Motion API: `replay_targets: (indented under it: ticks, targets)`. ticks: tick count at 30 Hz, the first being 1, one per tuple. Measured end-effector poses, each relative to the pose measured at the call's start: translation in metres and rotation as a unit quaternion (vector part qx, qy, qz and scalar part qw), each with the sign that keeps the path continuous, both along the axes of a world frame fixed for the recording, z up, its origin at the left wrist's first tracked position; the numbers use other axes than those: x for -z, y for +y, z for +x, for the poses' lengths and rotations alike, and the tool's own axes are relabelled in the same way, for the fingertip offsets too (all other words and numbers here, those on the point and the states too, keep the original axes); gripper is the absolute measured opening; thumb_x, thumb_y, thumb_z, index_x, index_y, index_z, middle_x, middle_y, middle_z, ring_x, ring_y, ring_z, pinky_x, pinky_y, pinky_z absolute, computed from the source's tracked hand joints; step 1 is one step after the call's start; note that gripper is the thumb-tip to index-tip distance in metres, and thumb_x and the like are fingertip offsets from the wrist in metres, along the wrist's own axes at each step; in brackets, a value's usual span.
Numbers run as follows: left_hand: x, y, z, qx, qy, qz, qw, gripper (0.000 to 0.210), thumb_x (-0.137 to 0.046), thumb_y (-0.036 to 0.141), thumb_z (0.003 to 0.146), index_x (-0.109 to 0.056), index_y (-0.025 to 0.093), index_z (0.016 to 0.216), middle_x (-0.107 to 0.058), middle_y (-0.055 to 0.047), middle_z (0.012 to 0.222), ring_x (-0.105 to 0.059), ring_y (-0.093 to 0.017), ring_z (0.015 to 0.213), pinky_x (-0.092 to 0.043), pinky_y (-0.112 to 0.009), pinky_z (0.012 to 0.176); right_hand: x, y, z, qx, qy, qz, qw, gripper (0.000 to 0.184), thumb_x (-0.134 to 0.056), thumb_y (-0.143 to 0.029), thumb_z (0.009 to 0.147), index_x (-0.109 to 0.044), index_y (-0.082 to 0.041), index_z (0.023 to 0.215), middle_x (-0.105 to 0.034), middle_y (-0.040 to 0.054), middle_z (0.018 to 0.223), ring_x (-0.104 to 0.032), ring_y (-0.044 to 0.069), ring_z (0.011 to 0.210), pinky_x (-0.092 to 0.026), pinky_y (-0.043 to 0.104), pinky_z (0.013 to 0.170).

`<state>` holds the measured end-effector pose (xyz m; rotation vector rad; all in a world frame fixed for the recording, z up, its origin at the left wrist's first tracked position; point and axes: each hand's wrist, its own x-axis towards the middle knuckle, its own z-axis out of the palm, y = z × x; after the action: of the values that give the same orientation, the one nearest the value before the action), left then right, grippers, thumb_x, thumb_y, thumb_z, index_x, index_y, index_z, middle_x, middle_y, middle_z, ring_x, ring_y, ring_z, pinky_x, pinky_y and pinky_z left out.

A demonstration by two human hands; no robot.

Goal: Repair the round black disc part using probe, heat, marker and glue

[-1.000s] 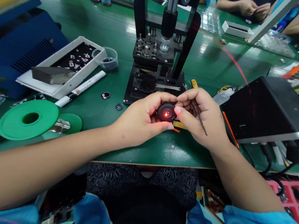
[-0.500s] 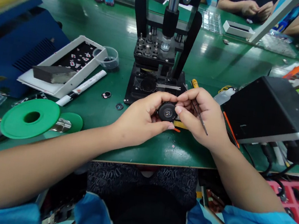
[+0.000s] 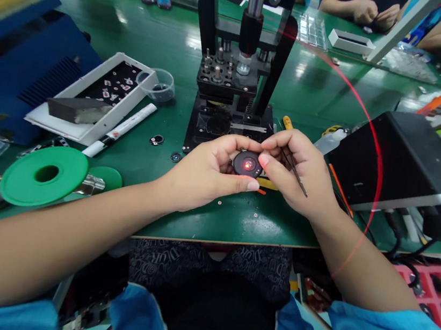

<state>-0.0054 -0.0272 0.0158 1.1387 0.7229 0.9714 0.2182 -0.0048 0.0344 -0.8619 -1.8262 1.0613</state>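
Observation:
My left hand (image 3: 206, 176) is closed around a round black smartwatch case (image 3: 240, 163), its fingers behind and its thumb along the near edge. A red light glows at the middle of the case's upward face. My right hand (image 3: 298, 172) pinches the right side of the same case with thumb and forefinger. Dark tweezers (image 3: 297, 175) lie across that palm, tips pointing toward me. Just beyond both hands stands a black press (image 3: 234, 88). Left of the case, two small round parts, one nearer (image 3: 175, 157) and one farther (image 3: 156, 140), lie on the green mat.
To the left are a green solder spool (image 3: 19, 176), a white marker (image 3: 132, 121), a white tray (image 3: 131, 102) of small parts and a clear cup (image 3: 164, 87). A black box (image 3: 412, 158) stands right. Other people's hands (image 3: 374, 13) show across the bench.
The case's middle now glows red, and a red light arc crosses the right side of the view. My left thumb has shifted slightly up; the hands otherwise hold their place.

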Motion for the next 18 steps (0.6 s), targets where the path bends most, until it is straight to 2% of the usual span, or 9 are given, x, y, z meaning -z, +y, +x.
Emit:
replay_targets:
  ticks: [4,9,12,15,18]
  targets:
    - [0.001,0.000,0.001,0.007,-0.018,-0.005,1.000,0.059,-0.105,0.019,0.083,-0.073,0.019,0.133,-0.085,-0.002,0.112,-0.083,-0.017,0.099,-0.073,-0.034,0.098,0.002,0.001,0.000,0.005,-0.011,-0.001,1.000,0.014,-0.080,-0.036,0.107,-0.070,-0.028,0.112,-0.077,-0.0008,0.097,-0.072,0.016,0.082,-0.063,0.033,0.072]
    - [0.000,0.000,0.001,0.003,-0.023,-0.010,1.000,0.058,-0.105,0.020,0.084,-0.072,0.019,0.131,-0.084,-0.002,0.113,-0.082,-0.018,0.100,-0.071,-0.033,0.097,0.007,0.002,0.001,0.016,-0.008,0.027,0.999,0.028,-0.080,-0.056,0.111,-0.071,-0.029,0.115,-0.077,0.0007,0.098,-0.073,0.018,0.082,-0.066,0.035,0.072]
    - [0.000,-0.001,0.001,-0.020,-0.026,0.005,0.999,0.059,-0.101,0.014,0.083,-0.070,0.020,0.133,-0.083,-0.003,0.115,-0.081,-0.017,0.100,-0.069,-0.030,0.094,0.011,0.003,0.001,0.070,0.028,0.036,0.997,0.037,-0.071,-0.066,0.116,-0.074,-0.031,0.129,-0.079,0.0009,0.102,-0.074,0.016,0.082,-0.066,0.034,0.076]
    - [0.002,0.000,0.002,-0.054,-0.026,0.025,0.998,0.061,-0.096,0.009,0.081,-0.069,0.020,0.134,-0.081,-0.002,0.113,-0.079,-0.015,0.097,-0.068,-0.029,0.091,0.013,0.007,0.002,0.103,0.091,0.033,0.990,0.052,-0.060,-0.076,0.118,-0.071,-0.034,0.146,-0.083,0.0017,0.106,-0.075,0.016,0.081,-0.064,0.032,0.072]
    - [0.003,0.000,0.004,-0.091,-0.010,0.033,0.995,0.063,-0.092,0.005,0.078,-0.067,0.020,0.134,-0.081,-0.001,0.110,-0.079,-0.015,0.094,-0.068,-0.028,0.089,0.012,0.010,0.005,0.121,0.094,0.051,0.987,0.052,-0.065,-0.075,0.115,-0.073,-0.035,0.147,-0.086,0.0026,0.112,-0.078,0.017,0.084,-0.065,0.032,0.071]
